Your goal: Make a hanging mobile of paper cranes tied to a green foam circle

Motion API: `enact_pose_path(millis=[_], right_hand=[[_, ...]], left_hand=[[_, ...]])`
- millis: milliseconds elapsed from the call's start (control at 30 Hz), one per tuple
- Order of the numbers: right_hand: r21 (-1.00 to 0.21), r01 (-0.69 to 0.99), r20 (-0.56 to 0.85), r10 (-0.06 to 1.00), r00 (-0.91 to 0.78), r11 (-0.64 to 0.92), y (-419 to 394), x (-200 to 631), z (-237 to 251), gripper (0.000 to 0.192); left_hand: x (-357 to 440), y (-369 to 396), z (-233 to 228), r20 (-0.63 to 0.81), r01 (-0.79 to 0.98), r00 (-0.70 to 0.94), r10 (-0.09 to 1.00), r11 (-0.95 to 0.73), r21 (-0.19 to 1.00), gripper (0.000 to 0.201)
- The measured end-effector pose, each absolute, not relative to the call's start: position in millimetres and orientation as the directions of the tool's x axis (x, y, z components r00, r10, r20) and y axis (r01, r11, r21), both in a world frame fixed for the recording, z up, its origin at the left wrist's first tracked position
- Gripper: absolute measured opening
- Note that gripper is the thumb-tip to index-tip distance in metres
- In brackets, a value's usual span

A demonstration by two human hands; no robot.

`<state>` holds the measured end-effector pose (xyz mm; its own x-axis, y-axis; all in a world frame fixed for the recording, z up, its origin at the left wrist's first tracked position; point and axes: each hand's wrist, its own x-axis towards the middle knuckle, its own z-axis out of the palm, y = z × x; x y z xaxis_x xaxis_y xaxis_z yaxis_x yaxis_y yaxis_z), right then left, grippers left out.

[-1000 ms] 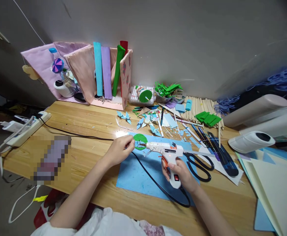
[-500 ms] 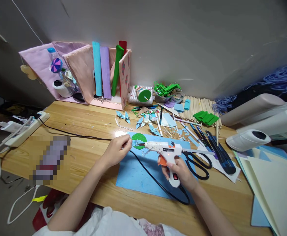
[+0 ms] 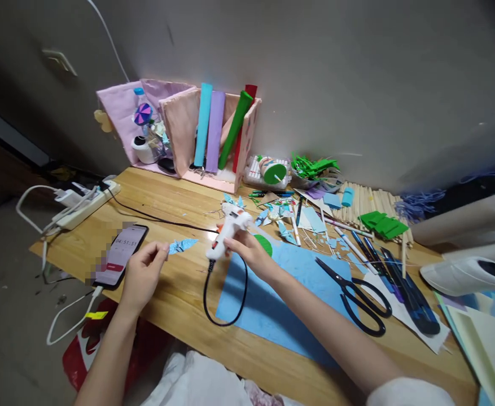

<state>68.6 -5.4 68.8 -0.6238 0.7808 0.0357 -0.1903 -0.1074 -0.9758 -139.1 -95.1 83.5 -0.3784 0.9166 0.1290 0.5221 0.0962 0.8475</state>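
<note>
My left hand (image 3: 145,273) pinches a small blue folded paper crane (image 3: 183,245) by one end, over bare wood near the phone. My right hand (image 3: 249,251) is closed round the handle of a white hot glue gun (image 3: 227,231), its nozzle pointing up and away from me. From the gun's base a black cord (image 3: 207,301) loops down. A green paper disc (image 3: 263,245) lies on the blue paper sheet (image 3: 281,293), partly behind my right wrist. Other blue paper cranes (image 3: 287,231) rest behind the sheet.
Black scissors (image 3: 353,296) lie on the sheet's right part. At left are a phone (image 3: 122,254) and a power strip (image 3: 88,206). A pink organizer (image 3: 179,135) stands against the wall, with wooden sticks (image 3: 353,197), pens and paper scraps further right.
My left hand has moved left with the crane, away from the green disc. The glue gun has swung left and turned its nozzle away from me. The view has shifted left.
</note>
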Motion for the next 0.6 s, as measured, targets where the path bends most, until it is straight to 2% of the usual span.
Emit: enact_pose_path(millis=[100,267,433,600], right_hand=[[-0.991,-0.131,0.061,0.761,-0.646,-0.032,18,20,47,0.024],[-0.986,0.129,0.006,0.798,-0.602,0.105,41,-35,14,0.018],[-0.967,0.216,-0.015,0.816,-0.578,0.135,41,-47,3,0.020],[-0.958,0.226,0.015,0.815,-0.579,0.179,33,-16,12,0.031]], left_hand=[[-146,-112,87,0.172,0.481,-0.463,0.869,0.083,0.873,0.027],[-146,-126,85,0.210,0.502,-0.487,0.848,0.076,0.862,0.028],[-126,-123,75,0.105,0.516,-0.322,0.941,0.081,0.853,0.029],[-95,-108,70,0.054,0.486,-0.168,0.984,0.035,0.873,0.029]])
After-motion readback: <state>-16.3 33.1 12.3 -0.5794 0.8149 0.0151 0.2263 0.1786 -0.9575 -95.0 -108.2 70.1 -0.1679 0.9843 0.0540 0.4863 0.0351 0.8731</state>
